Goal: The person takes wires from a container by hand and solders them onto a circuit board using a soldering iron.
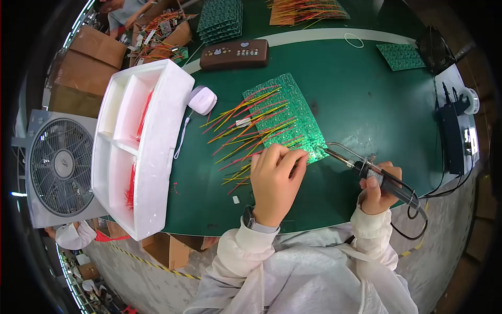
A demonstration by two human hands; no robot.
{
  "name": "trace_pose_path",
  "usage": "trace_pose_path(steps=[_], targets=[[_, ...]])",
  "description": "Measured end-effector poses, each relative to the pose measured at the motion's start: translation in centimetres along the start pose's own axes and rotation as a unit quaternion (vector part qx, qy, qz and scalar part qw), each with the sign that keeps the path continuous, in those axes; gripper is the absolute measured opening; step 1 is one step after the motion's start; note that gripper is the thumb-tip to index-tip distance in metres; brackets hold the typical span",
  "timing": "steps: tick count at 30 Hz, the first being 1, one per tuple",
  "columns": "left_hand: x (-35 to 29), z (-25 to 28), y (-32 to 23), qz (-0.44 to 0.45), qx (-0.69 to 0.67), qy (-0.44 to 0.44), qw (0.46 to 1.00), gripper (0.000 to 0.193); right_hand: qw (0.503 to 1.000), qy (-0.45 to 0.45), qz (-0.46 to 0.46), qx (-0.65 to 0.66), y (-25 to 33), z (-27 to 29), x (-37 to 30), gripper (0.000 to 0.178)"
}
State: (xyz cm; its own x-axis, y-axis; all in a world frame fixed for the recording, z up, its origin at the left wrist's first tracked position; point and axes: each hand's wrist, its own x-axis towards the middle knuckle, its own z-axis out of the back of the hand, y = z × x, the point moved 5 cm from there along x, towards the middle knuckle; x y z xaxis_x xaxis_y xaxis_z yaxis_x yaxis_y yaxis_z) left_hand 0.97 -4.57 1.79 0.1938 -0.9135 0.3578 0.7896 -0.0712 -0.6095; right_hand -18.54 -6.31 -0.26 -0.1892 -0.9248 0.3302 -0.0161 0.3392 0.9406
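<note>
Two hands work at one green circuit board panel (305, 112), which lies at an angle on the green table top (361, 99), in front of the person. Red and yellow wires (235, 109) fan out leftward from the panel, set in successive rows from its far end down to its near end; these rows appear to be already attached, though the joints are too small to judge. The left hand (277, 180) bends over the near end, fingertips drawn in at the board; whether they pinch a wire cannot be told. The right hand (380, 191) is wrapped around a soldering iron (360, 166), whose tip points at the near corner, probably the joint in hand. By this reading, most rows are laid and only the near end remains. Further stock is visible: loose red wires (143, 116) in a white foam tray (175, 104), a stack of green boards (219, 21) at the far side and a single green panel (401, 56) at far right, on which no wires show.
</note>
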Motion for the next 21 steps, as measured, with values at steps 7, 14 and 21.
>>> trace_pose_path(steps=[7,14,21], targets=[[0.0,-0.3,-0.7,-0.038,-0.014,-0.014,0.999,0.014,1.000,0.010,0.023,-0.018,0.0,0.0,0.1,0.029],[-0.2,-0.6,-0.1,0.013,-0.102,-0.029,0.994,0.013,0.999,0.017,0.033,-0.008,0.0,0.0,0.0,0.029],[-0.3,-1.0,0.3,0.006,-0.095,-0.034,0.995,0.014,1.000,0.011,0.021,-0.013,-0.1,0.1,-0.1,0.030]])
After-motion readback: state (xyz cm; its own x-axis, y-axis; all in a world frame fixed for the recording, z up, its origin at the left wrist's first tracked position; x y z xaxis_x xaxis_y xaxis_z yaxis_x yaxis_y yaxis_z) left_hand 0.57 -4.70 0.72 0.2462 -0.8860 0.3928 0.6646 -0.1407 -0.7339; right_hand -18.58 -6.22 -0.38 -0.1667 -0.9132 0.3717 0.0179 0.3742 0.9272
